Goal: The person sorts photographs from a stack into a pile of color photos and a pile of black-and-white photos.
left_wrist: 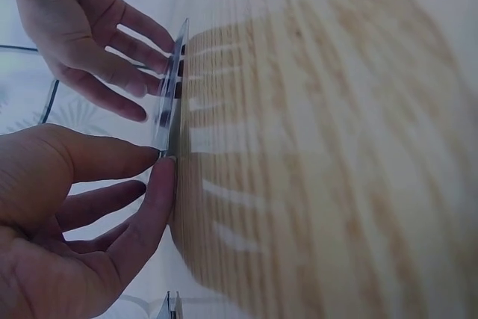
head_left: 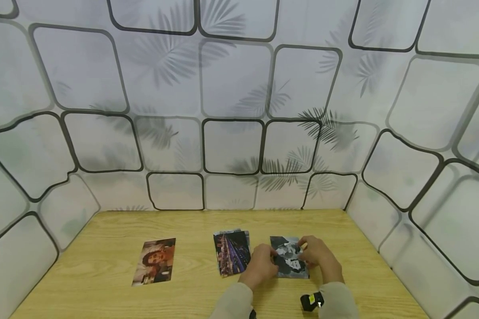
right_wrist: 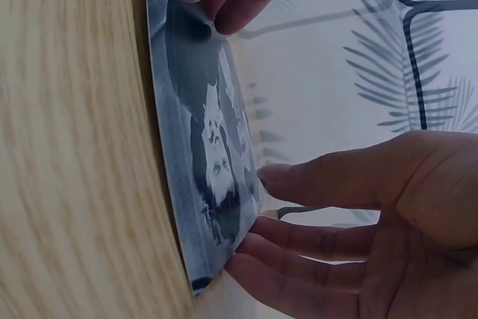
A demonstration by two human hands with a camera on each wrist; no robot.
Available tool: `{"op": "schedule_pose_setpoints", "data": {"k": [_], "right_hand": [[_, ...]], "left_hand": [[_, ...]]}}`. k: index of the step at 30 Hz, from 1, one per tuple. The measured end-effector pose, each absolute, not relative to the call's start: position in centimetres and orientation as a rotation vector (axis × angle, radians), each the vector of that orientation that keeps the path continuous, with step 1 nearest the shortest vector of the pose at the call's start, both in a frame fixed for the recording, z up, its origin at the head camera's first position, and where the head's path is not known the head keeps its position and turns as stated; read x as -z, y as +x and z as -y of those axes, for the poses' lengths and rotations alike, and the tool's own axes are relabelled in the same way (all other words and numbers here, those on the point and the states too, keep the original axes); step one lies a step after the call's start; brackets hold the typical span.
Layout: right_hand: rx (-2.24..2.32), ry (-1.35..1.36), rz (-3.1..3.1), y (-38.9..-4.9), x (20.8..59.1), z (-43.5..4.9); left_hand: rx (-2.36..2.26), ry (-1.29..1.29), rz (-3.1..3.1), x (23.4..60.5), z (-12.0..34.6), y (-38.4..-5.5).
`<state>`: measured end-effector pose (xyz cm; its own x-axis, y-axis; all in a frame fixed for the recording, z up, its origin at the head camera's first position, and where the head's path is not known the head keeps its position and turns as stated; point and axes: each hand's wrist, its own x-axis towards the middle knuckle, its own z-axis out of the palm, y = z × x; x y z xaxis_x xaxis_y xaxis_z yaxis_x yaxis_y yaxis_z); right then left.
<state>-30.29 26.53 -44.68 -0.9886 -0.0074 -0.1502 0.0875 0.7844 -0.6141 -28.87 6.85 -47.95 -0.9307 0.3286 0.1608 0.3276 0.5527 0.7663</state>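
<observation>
The black-and-white photo point(head_left: 288, 255) is lying at the worktop point(head_left: 191, 228), between my hands, its longer side seemingly running away from me. My left hand point(head_left: 259, 267) is pinching its left edge; my right hand point(head_left: 319, 255) is holding its right edge. The photo pile point(head_left: 232, 253) is sitting just left, my left grip being nearer.

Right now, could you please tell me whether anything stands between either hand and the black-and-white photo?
Nothing visible does: the left hand pinches the black-and-white photo at one edge, and the right hand touches the opposite edge. The photo stack lies off to the left.
</observation>
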Motion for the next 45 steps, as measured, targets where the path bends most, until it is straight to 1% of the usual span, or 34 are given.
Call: {"op": "schedule_pose_setpoints", "data": {"k": [12, 18, 25, 30, 38, 45], "right_hand": [[0.931, 0.079, -2.836, -29.9, 44.2, -26.1], [0.985, 0.033, -2.853, -29.9, 43.4, -25.4], [1.103, -0.034, -2.808, -29.9, 43.1, -23.4], [1.186, -0.138, -2.774, -29.7, 43.0, -21.4], [1.232, -0.342, -2.721, -29.7, 43.2, -18.5], [1.251, -0.402, -2.668, -29.9, 43.5, -16.5]], "left_hand": [[-1.367, 0.591, -2.737, 47.7, -6.6, -28.8], [-1.389, 0.549, -2.673, 47.1, -5.5, -28.7], [-1.368, 0.574, -2.724, 45.6, -2.5, -28.7], [-1.292, 0.619, -2.808, 44.9, 0.3, -28.8], [-1.263, 0.575, -2.864, 44.9, 4.4, -28.8], [-1.293, 0.512, -2.874, 45.4, 6.8, -28.7]]}}
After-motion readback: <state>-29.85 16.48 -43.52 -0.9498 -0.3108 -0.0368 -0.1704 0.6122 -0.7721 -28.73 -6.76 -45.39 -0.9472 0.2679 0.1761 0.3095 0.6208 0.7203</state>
